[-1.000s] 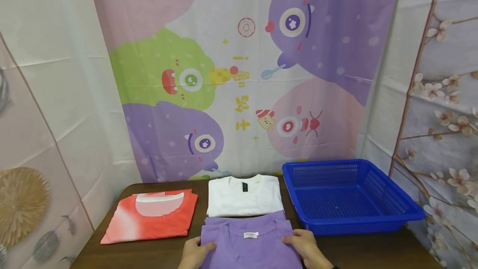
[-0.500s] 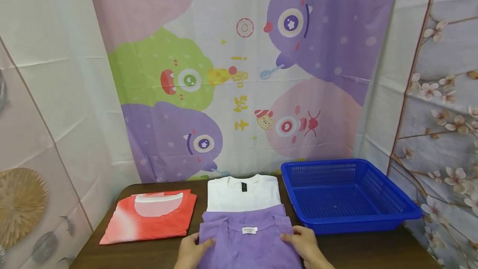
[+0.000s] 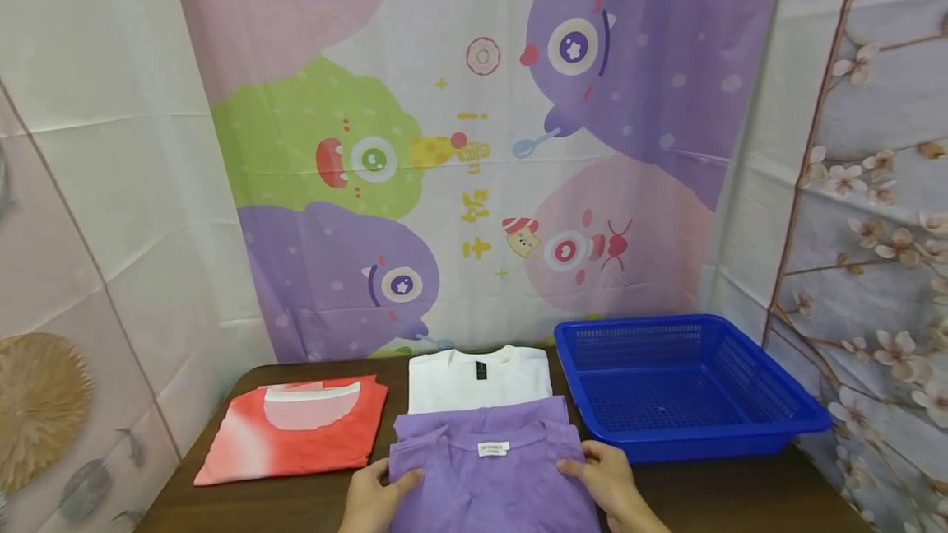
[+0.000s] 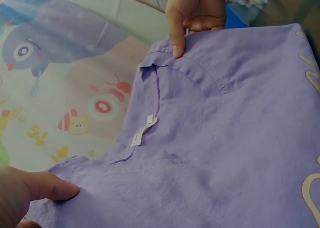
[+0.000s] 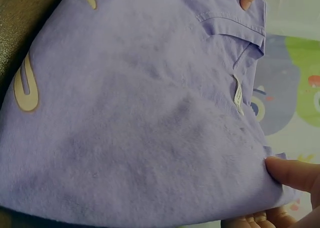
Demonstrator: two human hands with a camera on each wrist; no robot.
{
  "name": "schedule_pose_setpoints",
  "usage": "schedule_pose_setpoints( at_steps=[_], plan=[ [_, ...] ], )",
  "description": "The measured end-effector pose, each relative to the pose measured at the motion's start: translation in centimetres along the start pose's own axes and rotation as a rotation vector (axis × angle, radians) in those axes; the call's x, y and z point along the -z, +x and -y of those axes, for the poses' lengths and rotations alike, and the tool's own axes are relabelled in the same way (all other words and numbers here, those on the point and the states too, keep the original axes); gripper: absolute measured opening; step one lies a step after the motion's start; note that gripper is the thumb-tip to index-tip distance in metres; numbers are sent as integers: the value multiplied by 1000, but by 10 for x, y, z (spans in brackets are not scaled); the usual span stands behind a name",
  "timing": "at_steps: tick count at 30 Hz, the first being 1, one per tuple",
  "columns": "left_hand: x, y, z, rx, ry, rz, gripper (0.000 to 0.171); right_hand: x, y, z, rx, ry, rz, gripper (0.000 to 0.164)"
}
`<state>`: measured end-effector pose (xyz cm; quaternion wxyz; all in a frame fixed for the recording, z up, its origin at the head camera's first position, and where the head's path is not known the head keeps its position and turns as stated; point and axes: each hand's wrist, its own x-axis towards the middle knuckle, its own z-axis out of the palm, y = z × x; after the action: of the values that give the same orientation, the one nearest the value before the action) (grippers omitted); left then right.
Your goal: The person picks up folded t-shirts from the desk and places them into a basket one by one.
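Observation:
A purple V-neck T-shirt [image 3: 511, 488] with a white neck label [image 3: 493, 449] is at the front middle in the head view. My left hand [image 3: 374, 496] pinches its left side near the shoulder, thumb on top. On the opposite side, my right hand [image 3: 611, 479] pinches the shirt the same way; its curled fingers [image 5: 257, 220] show under the edge in the right wrist view. Cream printed lettering [image 4: 311, 188] shows on the shirt in the left wrist view. Behind it lies a folded white T-shirt [image 3: 444, 385], its near part overlapped by the purple one.
A folded red-and-white T-shirt [image 3: 318, 442] lies on the left of the dark wooden table [image 3: 244, 508]. At the right stands a blue plastic basket [image 3: 711, 440]. A cartoon-print cloth [image 3: 474, 303] hangs behind the table.
The purple T-shirt, held in both hands, has moved slightly up in the head view and covers more of the white one. The grip looks the same, and the head view has shifted slightly.

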<state>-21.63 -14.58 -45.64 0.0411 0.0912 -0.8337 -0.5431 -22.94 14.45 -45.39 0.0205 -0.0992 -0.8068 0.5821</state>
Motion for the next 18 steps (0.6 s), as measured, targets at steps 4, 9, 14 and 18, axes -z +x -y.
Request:
schedule_pose_setpoints(
  at_steps=[4,9,14,18],
  plan=[
    [-2,-1,-5,6,1,12,46,6,-2,2,5,15,-14,26],
    [-1,-4,-11,-9,14,4,51,9,-4,6,16,45,-19,27],
    [-1,-6,-18,-51,35,-14,46,14,-5,10,27,63,-16,27],
    [-6,-6,-27,-76,9,-11,41,22,-5,12,31,76,-39,27]
  ],
)
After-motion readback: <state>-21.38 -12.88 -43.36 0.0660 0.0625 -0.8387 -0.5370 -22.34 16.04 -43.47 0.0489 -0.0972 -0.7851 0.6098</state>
